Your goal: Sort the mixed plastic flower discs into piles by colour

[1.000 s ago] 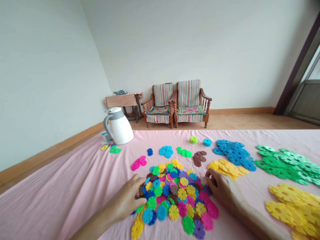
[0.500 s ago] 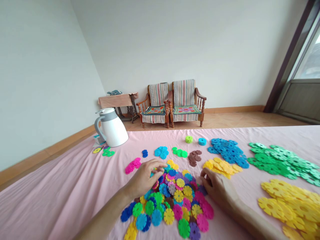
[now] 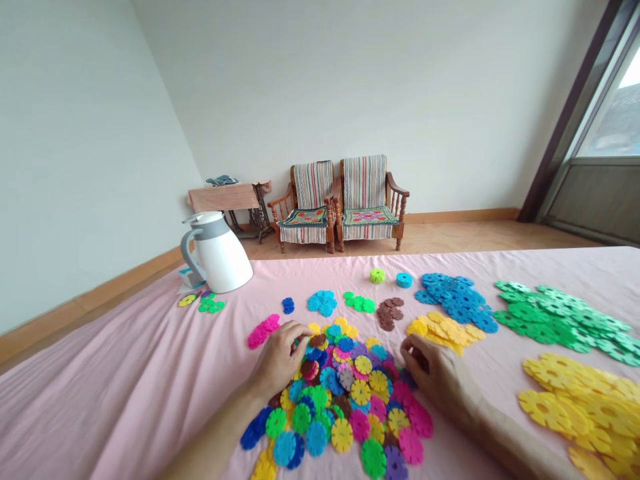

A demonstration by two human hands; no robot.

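A heap of mixed-colour plastic snowflake discs [image 3: 341, 435] lies on the pink cloth in front of me. At its left edge is my left hand [image 3: 281, 357], fingers bent and thumb drawn in close to them; what is between them, if anything, is hidden. Just past those fingertips a yellow disc [image 3: 314, 328] shows. On the other side, my right hand [image 3: 443, 373] rests curled at the heap's right edge, near a small yellow disc pile [image 3: 443, 330]. Its fingertips are turned inward, so their contents cannot be made out.
Sorted piles of blue [image 3: 457, 301], green [image 3: 565, 317] and yellow discs [image 3: 585, 400] spread to the right. Small pink [image 3: 263, 331], light-blue [image 3: 323, 303] and brown groups [image 3: 389, 313] lie beyond the heap. A white jug [image 3: 223, 257] stands at the back left.
My left hand has drawn back leftward from over the heap, and its fingers have closed in, uncovering brown and blue discs. My right hand has barely moved.
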